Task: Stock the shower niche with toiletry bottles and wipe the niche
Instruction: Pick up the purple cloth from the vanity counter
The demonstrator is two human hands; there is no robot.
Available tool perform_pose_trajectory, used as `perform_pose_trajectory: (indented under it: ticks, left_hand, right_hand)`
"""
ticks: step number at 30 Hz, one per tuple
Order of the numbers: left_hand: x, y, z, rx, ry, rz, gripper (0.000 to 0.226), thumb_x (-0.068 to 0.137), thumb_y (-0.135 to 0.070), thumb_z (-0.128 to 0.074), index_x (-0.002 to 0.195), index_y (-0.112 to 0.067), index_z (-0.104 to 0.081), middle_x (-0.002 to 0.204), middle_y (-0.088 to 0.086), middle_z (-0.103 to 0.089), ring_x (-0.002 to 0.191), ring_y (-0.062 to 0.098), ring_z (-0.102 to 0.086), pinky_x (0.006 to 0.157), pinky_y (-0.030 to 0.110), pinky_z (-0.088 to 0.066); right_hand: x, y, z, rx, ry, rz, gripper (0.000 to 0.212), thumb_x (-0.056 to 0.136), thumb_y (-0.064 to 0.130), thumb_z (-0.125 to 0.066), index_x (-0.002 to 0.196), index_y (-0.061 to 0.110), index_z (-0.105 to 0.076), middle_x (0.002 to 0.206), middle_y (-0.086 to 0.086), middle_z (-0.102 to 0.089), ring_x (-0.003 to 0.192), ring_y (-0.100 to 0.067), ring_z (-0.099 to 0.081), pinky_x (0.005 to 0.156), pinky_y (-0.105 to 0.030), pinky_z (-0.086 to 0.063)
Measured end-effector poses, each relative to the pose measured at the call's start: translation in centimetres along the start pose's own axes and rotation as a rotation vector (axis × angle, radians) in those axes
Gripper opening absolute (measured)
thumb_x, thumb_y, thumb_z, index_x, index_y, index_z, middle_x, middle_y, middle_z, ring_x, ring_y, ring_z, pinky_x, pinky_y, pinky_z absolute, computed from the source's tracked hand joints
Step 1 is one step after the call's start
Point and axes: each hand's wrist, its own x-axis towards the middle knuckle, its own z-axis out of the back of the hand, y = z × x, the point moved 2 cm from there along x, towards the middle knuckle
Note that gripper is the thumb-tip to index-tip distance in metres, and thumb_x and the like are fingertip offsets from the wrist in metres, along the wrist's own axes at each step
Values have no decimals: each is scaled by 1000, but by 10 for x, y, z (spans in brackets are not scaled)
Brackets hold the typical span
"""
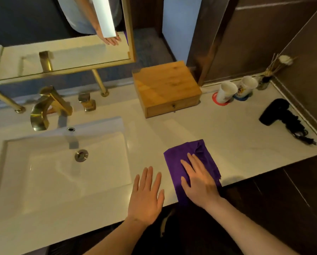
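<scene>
Right hand [200,183] flat, fingers spread, pressing purple cloth [192,162] at bench [172,129] front edge; left hand [146,196] flat, empty. No niche or bottles visible; task likely barely begun.

No legible text; print on cups [246,88] too blurred.
</scene>
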Motion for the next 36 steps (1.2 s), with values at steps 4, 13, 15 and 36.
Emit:
perform_pose_trajectory:
  ticks: [4,13,15,36]
  left_hand:
    - [3,-1,2,8,16,7,61,101,-54,-22,156,-27,-19,166,5,-7,153,26,1,120,47,-1]
    - [3,0,3,20,43,15,60,101,-51,-24,156,-28,-20,165,5,-8,153,24,-1,119,45,-2]
    - [3,1,1,14,37,23,60,101,-52,-22,156,-29,-18,165,3,-5,153,24,3,120,45,-1]
    - [5,-1,-1,28,64,58,62,98,-52,-15,157,-32,-11,166,0,4,153,22,10,123,46,-2]
  right_hand:
    - [16,-10,-4,-63,98,65,66,97,47,-39,157,30,-17,167,-1,-5,154,-21,-4,123,-42,-20]
    - [40,-32,-7,-185,111,-7,91,81,82,-22,157,34,-6,166,-10,3,153,-29,6,122,-53,2]
    - [46,-31,-5,-196,59,-104,92,83,83,-16,157,29,-5,166,-14,2,153,-33,3,119,-56,2]
    - [47,-23,-19,-255,89,134,83,84,78,-26,154,32,-21,164,-8,-18,151,-36,-14,119,-60,-7]
